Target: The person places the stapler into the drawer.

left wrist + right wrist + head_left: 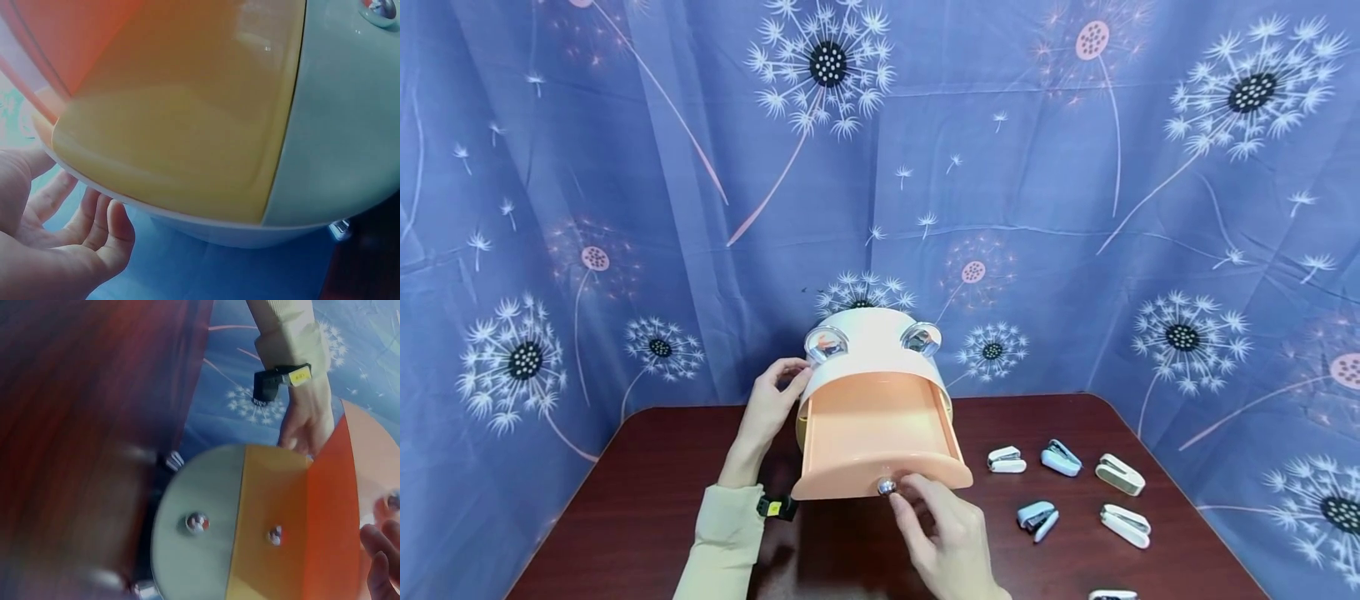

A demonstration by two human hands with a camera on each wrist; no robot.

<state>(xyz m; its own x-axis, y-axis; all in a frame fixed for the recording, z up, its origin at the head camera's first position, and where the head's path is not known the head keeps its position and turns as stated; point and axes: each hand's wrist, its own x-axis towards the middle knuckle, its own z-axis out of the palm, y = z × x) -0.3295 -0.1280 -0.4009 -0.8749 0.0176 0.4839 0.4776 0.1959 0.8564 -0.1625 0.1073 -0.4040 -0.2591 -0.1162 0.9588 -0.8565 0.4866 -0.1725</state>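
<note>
A small rounded drawer cabinet [872, 343] has a white shell and two shiny raised rings on top. Its peach top drawer [880, 412] is pulled far out, with a bare tray inside. My right hand [946, 533] pinches the drawer's round silver knob [887, 486] at its right side with thumb and forefinger. Against the cabinet's left side rests my left hand [772, 404], fingers loosely bent, also seen as a left hand [69, 231] along the shell's edge. Below the peach drawer, the yellow drawer [269, 506] and the pale green drawer [200, 550] are closed.
Several mini staplers lie to the right on the dark red table [647, 483], among them a white stapler [1006, 460], a blue stapler [1062, 457] and a cream stapler [1120, 474]. A blue dandelion-print curtain [925, 183] hangs behind the table.
</note>
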